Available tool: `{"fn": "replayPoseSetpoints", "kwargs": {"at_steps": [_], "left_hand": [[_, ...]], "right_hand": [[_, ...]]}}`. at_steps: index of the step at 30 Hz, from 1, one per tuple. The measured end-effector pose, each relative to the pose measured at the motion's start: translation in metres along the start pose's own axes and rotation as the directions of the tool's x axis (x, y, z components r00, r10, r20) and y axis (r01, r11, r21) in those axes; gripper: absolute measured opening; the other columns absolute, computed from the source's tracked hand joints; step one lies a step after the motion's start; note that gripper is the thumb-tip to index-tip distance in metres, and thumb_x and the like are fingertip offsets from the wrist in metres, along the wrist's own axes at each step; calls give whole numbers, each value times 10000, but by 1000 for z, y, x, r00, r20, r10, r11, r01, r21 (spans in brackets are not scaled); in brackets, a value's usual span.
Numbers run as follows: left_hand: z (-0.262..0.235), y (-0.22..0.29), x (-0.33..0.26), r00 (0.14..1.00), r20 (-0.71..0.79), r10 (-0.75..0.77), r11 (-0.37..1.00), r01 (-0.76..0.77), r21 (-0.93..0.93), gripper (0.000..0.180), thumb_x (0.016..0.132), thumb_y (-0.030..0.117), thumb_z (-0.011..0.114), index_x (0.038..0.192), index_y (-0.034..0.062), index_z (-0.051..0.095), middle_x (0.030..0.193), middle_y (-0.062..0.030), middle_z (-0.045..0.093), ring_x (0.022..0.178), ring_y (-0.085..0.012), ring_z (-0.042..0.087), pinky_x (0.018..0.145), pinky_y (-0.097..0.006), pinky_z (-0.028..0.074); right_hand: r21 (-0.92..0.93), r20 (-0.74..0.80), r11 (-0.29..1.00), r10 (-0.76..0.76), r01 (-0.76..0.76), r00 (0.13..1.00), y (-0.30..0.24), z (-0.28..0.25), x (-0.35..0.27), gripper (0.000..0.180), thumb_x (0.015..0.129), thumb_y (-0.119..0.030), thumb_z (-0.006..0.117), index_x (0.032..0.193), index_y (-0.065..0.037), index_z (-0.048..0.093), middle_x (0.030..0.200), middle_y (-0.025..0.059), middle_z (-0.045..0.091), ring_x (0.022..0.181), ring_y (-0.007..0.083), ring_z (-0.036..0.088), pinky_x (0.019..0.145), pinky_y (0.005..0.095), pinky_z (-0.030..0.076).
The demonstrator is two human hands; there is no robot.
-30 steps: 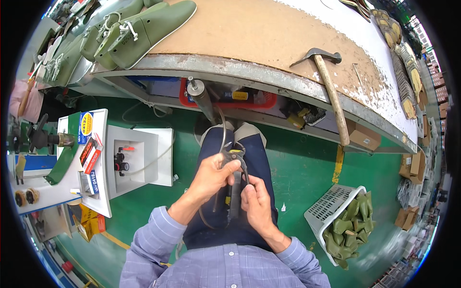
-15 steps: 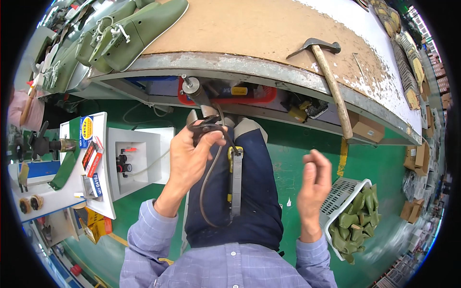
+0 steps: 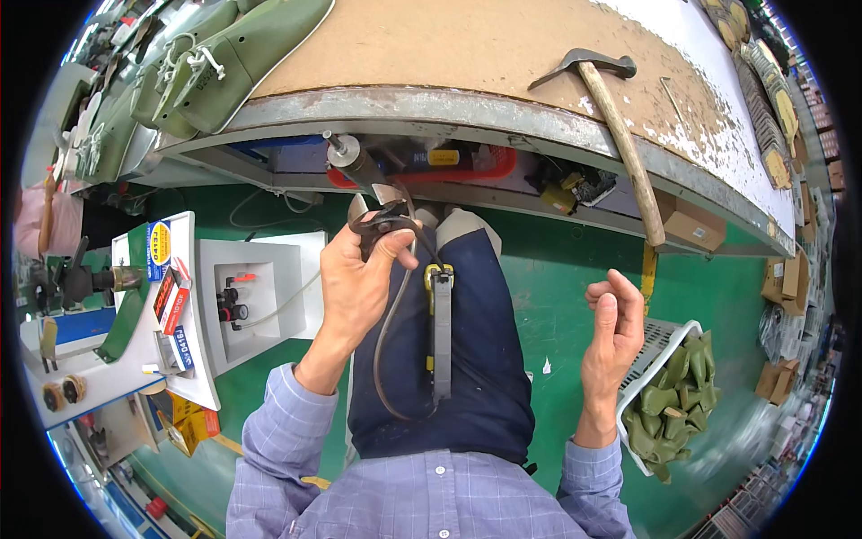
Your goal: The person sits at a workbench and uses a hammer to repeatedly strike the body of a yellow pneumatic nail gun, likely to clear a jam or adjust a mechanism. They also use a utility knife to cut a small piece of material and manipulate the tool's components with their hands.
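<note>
My left hand (image 3: 352,283) is closed, thumb over fingers, on a small dark curved piece (image 3: 384,221) whose exact kind I cannot make out. It is held beside the lower end of a metal post (image 3: 353,162) topped with a pin. A grey and yellow staple gun (image 3: 441,332) lies along my lap, with a thin hose (image 3: 381,359) looping beside it. My right hand (image 3: 613,337) is raised over the floor on the right, fingers loosely bent and nothing visible in them.
Ahead stands a metal-edged workbench (image 3: 431,104) with a hammer (image 3: 620,135) overhanging its edge and green shoe lasts (image 3: 224,72) at left. A red tray (image 3: 494,166) sits underneath. White basket (image 3: 654,346) of green lasts at right; white stand (image 3: 269,287) at left.
My right hand has shifted right and slightly up, its thumb now nearer the bent fingers. My left hand stays closed on the dark piece by the post. The view has tilted slightly.
</note>
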State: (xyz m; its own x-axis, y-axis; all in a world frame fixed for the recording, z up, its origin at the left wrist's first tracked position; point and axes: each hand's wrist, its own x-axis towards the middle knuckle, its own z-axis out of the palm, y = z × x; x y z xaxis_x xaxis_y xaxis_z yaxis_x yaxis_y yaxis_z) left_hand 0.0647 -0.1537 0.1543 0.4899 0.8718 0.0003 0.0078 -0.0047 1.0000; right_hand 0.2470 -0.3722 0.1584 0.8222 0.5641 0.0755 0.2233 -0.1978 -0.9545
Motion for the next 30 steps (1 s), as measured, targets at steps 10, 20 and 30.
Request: {"fn": "replayPoseSetpoints", "kwargs": {"at_steps": [10,20,30], "left_hand": [[6,10,-2,995,-11,-95,995,94,-21,229,955,101,697,1147,-3,628,970,-62,699,544,-92,584,497,-208,448],[3,9,-3,984,-86,-154,988,156,13,222,977,178,678,1054,-18,607,867,-59,664,541,-153,652,481,-236,450],[-8,1,-4,941,-178,-288,956,272,-112,252,996,253,656,1035,4,647,771,-42,647,496,-95,602,358,-208,258]], "right_hand": [[51,189,997,52,-63,981,-1,42,-6,248,990,-85,613,1220,6,629,993,84,687,914,147,650,819,289,525],[26,543,976,170,-218,823,35,109,-14,345,975,-81,605,1303,21,570,1169,177,638,980,264,688,808,348,550],[42,532,940,267,-339,804,42,109,-29,297,1013,-111,579,1288,1,573,1150,117,669,1018,191,669,886,321,529]]}}
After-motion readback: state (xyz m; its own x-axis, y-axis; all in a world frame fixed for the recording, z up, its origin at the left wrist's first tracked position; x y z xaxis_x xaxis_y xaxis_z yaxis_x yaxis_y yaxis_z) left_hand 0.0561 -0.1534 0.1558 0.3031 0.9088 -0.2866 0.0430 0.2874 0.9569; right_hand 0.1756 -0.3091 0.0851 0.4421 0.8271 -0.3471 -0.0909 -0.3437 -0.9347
